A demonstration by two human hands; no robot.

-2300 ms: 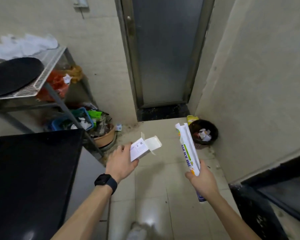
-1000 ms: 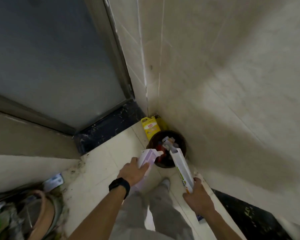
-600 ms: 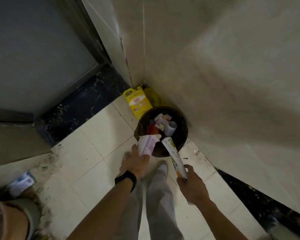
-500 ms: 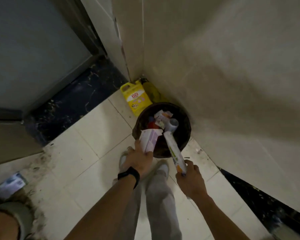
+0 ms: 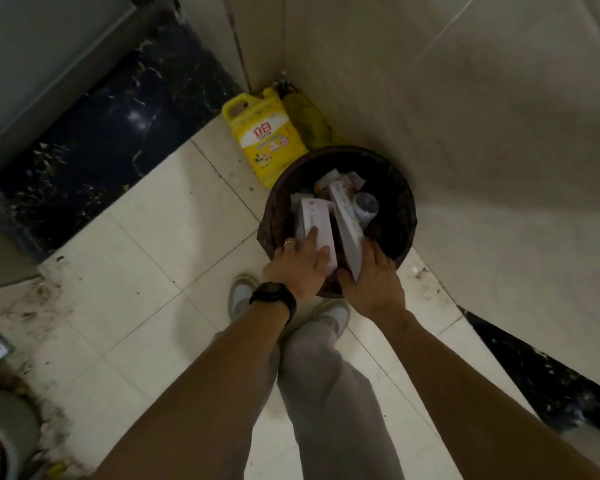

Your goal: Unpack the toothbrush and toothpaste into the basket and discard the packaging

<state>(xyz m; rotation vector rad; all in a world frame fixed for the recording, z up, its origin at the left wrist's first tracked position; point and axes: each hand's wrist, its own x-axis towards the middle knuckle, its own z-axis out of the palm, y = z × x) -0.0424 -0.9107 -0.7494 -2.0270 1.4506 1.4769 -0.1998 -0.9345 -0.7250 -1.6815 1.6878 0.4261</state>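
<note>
Held inside the dark round waste bin (image 5: 404, 202) at centre frame: squat pale cardboard box (image 5: 314, 223), left hand (image 5: 297, 270) fingers along its top and thumb curled at its side, and long slim white carton (image 5: 345, 225), near end clamped in the right hand (image 5: 373, 284). Looks like the closing step, both packages past the rim but not yet let go. Cannot see toothbrush, toothpaste or basket; dim, blurred, bin contents hard to read.
</note>
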